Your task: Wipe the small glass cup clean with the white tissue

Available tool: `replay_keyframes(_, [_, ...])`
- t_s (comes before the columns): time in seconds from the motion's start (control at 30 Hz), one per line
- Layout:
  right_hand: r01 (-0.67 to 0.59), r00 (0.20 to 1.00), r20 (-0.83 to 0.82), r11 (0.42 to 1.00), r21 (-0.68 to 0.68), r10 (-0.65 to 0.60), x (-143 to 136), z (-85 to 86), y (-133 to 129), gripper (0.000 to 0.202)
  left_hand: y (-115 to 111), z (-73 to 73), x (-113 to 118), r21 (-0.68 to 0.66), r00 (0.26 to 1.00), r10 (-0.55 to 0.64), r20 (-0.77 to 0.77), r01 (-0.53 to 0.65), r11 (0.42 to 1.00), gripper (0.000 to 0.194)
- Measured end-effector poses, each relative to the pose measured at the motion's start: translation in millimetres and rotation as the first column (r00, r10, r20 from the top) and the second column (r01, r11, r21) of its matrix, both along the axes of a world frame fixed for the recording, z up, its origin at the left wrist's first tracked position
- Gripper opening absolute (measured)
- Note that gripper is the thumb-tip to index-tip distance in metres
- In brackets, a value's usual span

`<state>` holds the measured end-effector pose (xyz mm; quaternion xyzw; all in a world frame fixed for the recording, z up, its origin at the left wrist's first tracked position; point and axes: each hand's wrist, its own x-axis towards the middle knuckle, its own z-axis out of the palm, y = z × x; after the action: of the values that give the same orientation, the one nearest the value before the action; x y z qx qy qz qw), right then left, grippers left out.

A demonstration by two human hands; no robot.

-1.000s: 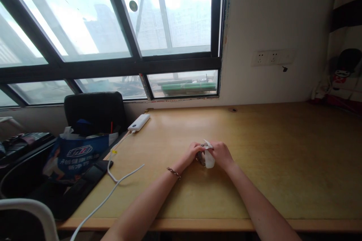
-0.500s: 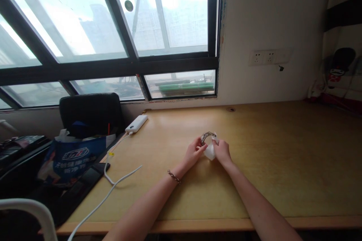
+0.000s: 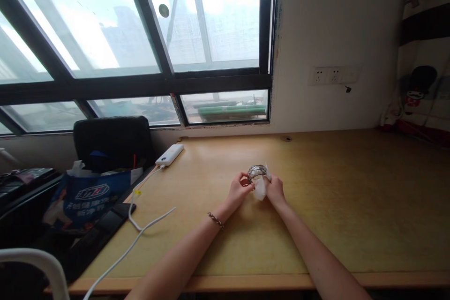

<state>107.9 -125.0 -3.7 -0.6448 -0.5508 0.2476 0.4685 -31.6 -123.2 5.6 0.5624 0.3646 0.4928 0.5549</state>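
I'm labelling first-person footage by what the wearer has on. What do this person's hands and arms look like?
The left hand and right hand are gloveless, with no sleeves visible. A dark, braided-looking bracelet circles the left wrist; no band shows on the right.

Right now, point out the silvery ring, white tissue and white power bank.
Silvery ring (image 3: 258, 168), head view: far side of its band.
White tissue (image 3: 260, 190), head view: its hanging part.
White power bank (image 3: 170, 154), head view: its top face.

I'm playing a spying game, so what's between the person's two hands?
In the head view, a shiny curved band and a filmy white piece show between the left hand and the right hand.
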Motion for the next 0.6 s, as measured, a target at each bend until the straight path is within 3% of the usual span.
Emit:
replay_keyframes(0.07, [-0.06,0.94,-0.34,0.996,-0.06,0.036,-6,-6.5,4,0.028,0,2.0,0,-0.028,0.999,-0.016,0.048,0.017,0.999,0.034])
replay_keyframes(0.13, [-0.152,0.763,-0.639,0.988,-0.034,0.095,-12,-9.8,5,0.029,-1,4.2,1,-0.03,0.995,-0.043,0.092,0.046,0.998,0.035])
replay_keyframes(0.2, [-0.194,0.572,-0.809,0.981,0.024,0.133,-15,-9.9,4,0.028,-3,6.2,1,-0.02,0.987,-0.091,0.132,0.095,0.995,0.036])
replay_keyframes(0.27, [-0.18,0.456,-0.878,0.982,0.065,0.142,-15,-7.9,3,0.025,-4,7.7,2,-0.031,0.976,-0.138,0.171,0.146,0.989,0.039])
replay_keyframes(0.37, [-0.142,0.397,-0.898,0.979,0.146,0.192,-12,-2.3,3,0.019,-4,7.8,3,-0.11,0.954,-0.125,0.273,0.16,0.981,0.039])
replay_keyframes(0.47, [-0.168,0.397,-0.861,0.947,0.274,0.319,-9,6.6,1,0.017,0,3.9,5,-0.276,0.937,-0.02,0.35,0.124,0.953,0.022])
replay_keyframes(0.53, [-0.205,0.397,-0.834,0.923,0.325,0.382,-9,13.3,-3,0.019,2,0.6,6,-0.427,0.939,-0.028,0.344,0.183,0.886,0.018])
replay_keyframes(0.6, [-0.258,0.386,-0.821,0.904,0.342,0.421,-10,19.1,-9,0.021,3,-0.9,6,-0.542,0.92,-0.132,0.369,0.328,0.774,0.023])
